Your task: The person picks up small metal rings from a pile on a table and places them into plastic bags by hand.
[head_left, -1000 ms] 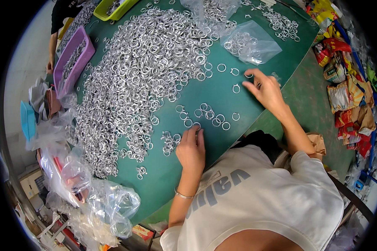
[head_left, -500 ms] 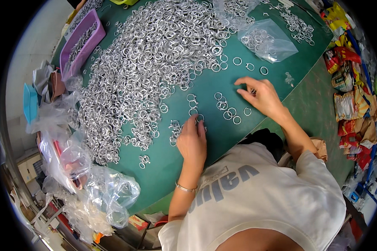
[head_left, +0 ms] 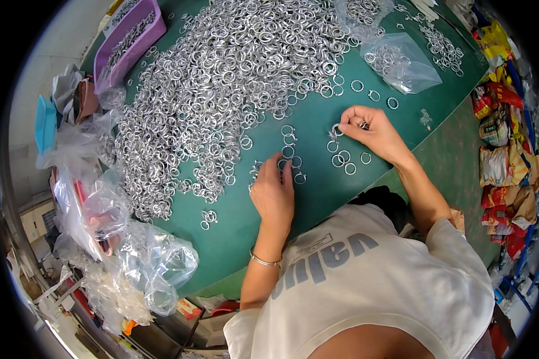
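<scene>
Ring of silver-coloured metal (head_left: 335, 133): raised at the far end of a short chain of loose silver rings (head_left: 338, 160), right of centre. Thumb and index of the person's bare right hand (head_left: 368, 128) clamped on it; remaining fingers curled toward the palm, with small metallic pieces partly visible there, count unclear. Single ring lies just right of the chain's near end.

Left hand (head_left: 273, 191): resting over the counter, beside a second column of silver rings (head_left: 296, 162). Thumb and index tips slightly apart with part of a ring showing between; cannot tell whether it is gripped. Small cluster of rings partly hidden at its left side. Thin silver-coloured bangle (head_left: 265, 262) on the wrist.

Dark green flat-topped counter (head_left: 233, 245) carries all of these. Large heap of silver metal rings (head_left: 215, 90) spreads over far and left portions. Far right: three separate rings, then a clear plastic bag (head_left: 413, 75) holding more. Far left: lilac plastic bin (head_left: 157, 30), filled with small grey metal pieces. Left: light-blue plastic container (head_left: 45, 124); nearer, crumpled clear plastic bags (head_left: 156, 260). Right, beyond the counter: colourful printed packages (head_left: 495, 167).
</scene>
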A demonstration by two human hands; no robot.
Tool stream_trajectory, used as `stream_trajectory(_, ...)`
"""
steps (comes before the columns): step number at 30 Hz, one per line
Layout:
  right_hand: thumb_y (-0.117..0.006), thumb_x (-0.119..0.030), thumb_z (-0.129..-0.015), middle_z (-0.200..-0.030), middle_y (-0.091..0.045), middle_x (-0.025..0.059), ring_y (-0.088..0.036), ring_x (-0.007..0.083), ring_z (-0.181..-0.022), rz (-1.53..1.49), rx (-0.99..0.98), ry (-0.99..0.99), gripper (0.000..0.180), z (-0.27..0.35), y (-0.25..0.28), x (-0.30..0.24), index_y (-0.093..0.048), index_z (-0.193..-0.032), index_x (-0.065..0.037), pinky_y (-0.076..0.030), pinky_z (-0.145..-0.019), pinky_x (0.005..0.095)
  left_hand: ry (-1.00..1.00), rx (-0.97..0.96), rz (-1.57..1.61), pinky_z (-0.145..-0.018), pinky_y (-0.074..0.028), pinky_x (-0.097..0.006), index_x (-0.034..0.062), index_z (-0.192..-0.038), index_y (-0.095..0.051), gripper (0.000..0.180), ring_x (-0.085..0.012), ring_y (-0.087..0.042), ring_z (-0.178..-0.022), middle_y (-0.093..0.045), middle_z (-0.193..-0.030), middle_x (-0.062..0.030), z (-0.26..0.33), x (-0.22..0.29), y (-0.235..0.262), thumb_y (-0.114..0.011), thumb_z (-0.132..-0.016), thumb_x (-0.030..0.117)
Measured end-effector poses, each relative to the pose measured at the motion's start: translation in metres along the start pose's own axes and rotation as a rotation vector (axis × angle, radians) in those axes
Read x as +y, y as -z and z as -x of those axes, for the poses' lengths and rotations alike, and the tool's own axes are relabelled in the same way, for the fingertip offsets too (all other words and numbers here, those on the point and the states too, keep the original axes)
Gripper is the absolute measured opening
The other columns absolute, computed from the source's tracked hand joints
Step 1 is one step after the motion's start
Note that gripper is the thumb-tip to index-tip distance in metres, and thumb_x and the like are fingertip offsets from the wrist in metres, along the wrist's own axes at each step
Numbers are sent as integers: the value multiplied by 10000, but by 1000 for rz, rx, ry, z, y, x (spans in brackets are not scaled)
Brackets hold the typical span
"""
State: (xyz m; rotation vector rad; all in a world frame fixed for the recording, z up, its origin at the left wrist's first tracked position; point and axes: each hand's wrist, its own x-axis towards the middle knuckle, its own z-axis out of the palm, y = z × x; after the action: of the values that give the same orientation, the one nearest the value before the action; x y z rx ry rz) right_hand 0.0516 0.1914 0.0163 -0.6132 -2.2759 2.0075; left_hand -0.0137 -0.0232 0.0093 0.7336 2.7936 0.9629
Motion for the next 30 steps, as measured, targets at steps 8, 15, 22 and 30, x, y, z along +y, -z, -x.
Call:
stream_trajectory(8,-599,-128,-850,-559,-390,-92,-265,-3,-438,-525,-91,-226,86,7,5,-5,-556,-851,-54,-154,-395,194,-30,-122,233,-442,-392,-345,33,-1114,-532,390,-218,-483,-448,-476,-546,-74,-8,36,-3,-675,-762,118)
stream_trajectory(15,-614,-147,-835,-574,-402,-96,-286,-4,-456,-183,348,-22,98,19,86,-35,-576,-847,-58,-187,-400,192,163,-179,-153,-493,-456,-403,32,-1132,-522,392,-326,-604,-607,-625,-754,-151,-12,14,-6,-625,-802,218)
stream_trajectory(22,-634,-220,-805,-592,-498,-46,-423,48,-512,553,730,89,206,-22,245,-8,-612,-797,-16,-330,-458,207,8,-105,-187,-541,-467,-410,61,-1062,-557,297,-323,-605,-626,-631,-806,-140,-4,-2,-9,-612,-803,196)
stream_trajectory(30,-579,-245,-853,-635,-550,-5,-449,59,-617,407,320,140,280,13,89,-41,-622,-728,1,-351,-548,221,35,-2,-81,-504,-462,-379,97,-1022,-577,261,-291,-601,-615,-625,-811,-108,23,-6,9,-636,-785,188)
